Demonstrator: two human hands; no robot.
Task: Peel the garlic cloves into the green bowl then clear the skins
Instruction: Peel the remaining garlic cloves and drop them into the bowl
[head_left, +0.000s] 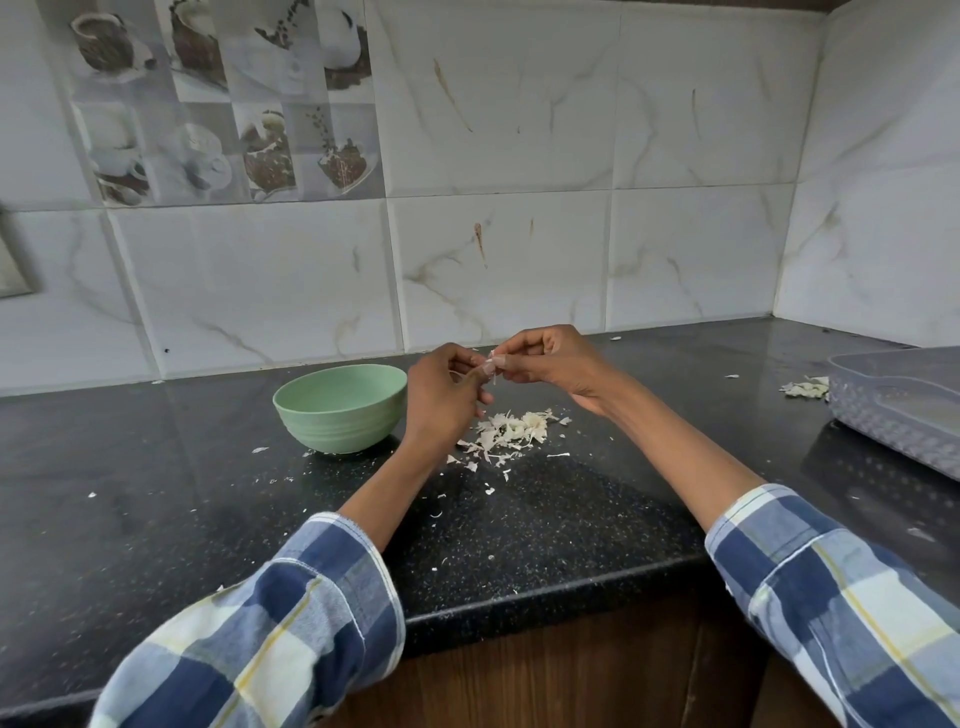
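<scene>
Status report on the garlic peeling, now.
Left hand and right hand both pinching one garlic clove above the counter. Green bowl just left of the hands. Skins pile uncleared beneath. Nothing in the way.

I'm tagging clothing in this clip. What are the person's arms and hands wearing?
Both arms wear a plaid shirt in navy, light blue and cream with thin yellow lines: left sleeve, right sleeve. Cuffs sit pushed up the forearms. The left hand and right hand are bare; no rings or watch show.
</scene>
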